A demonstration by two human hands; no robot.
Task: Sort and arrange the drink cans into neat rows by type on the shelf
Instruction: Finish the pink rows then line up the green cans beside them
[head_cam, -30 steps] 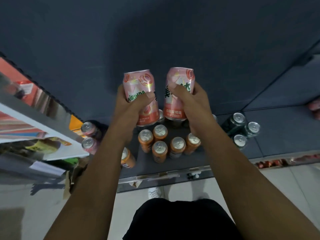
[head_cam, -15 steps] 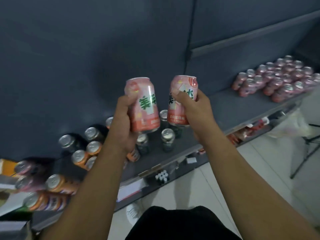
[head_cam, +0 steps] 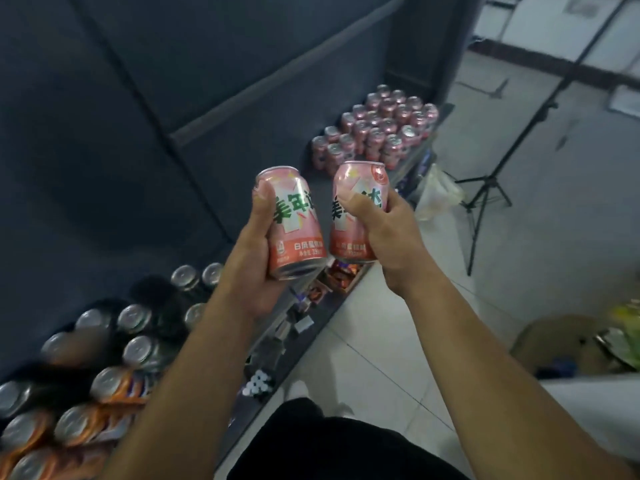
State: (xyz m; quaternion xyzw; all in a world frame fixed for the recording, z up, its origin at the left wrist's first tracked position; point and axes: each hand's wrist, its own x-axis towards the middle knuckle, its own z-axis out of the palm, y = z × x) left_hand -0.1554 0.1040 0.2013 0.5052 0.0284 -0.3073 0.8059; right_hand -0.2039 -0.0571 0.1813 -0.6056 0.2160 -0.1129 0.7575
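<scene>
Cans (head_cam: 79,424) bottom-left blurry, edge-cropped.

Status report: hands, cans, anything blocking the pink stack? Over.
Left hand grips left pink can, right hand grips right pink can. Both cans roughly upright, held in the air. Pink stack ahead on the right; nothing visible between.

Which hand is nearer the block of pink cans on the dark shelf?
Right. The right hand is just short of the pink can block; left hand lies farther left.

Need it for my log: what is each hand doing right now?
Left hand: holds a pink can.
Right hand: holds a second pink can.
</scene>
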